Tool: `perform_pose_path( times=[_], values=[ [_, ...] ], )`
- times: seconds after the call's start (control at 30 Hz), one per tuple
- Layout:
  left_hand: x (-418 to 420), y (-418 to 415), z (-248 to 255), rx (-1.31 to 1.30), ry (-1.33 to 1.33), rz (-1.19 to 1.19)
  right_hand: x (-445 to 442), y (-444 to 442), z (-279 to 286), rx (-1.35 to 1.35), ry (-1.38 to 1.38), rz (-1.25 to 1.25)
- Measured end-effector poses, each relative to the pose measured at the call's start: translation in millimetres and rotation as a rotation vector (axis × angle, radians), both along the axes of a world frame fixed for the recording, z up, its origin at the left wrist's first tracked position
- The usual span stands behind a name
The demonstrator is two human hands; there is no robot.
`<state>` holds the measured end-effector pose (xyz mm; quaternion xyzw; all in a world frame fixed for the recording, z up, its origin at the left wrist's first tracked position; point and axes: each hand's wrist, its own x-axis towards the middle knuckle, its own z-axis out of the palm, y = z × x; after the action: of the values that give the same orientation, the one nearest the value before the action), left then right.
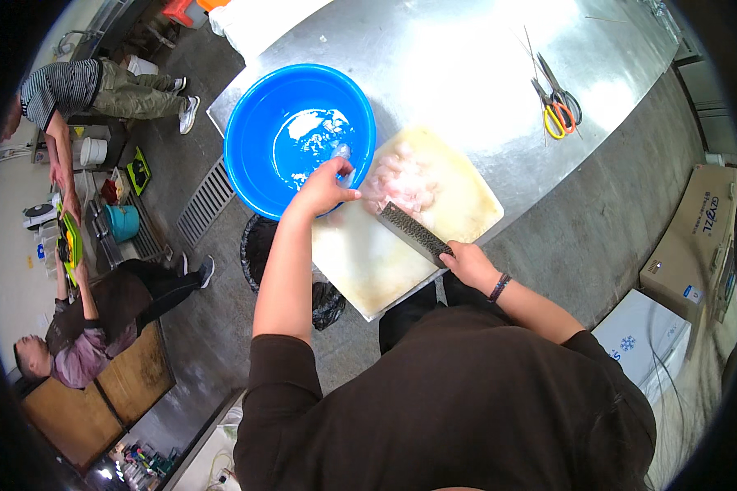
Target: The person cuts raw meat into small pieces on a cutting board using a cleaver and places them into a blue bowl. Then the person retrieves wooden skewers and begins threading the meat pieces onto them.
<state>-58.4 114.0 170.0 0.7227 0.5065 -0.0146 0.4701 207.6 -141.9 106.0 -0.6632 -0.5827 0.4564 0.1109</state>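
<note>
My right hand [467,264] grips the handle end of a cleaver [414,233] with a dark hammered blade. The blade's far end touches a heap of pale pink raw meat pieces [408,181] on a worn, whitish cutting board [368,270]. Over the near right rim of a blue plastic basin [230,166] reaches my left hand [328,187], with thumb and fingers apart. A small translucent piece lies by its fingers; whether they hold it cannot be told. Shiny wet material lies at the basin's bottom.
Scissors [556,110] and thin skewers lie on the steel table [454,80]. A black-lined bin [255,251] stands below the board's left corner. Cardboard [682,227] and white boxes [642,337] are at right. At left, two people [67,92] [104,313] hold a green tray [70,245].
</note>
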Motion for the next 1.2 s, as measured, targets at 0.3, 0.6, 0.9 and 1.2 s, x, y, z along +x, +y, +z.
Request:
perform_pose_path(
  times=[0.3, 0.6, 0.9, 1.2],
  values=[
    [-28, -74, 6, -0.304, -0.413, 0.455, 0, 1, 6, -0.044, 0.106, -0.089],
    [-10, -197, -90, 0.368, -0.063, 0.311, 2, -6, 3, -0.174, 0.174, -0.174],
    [-14, -227, -101, 0.433, -0.049, 0.505, -22, -5, 0, -0.395, 0.426, -0.211],
    [-13, -228, -124, 0.451, -0.068, 0.559, -45, -13, -12, -0.431, 0.43, -0.227]
  ],
)
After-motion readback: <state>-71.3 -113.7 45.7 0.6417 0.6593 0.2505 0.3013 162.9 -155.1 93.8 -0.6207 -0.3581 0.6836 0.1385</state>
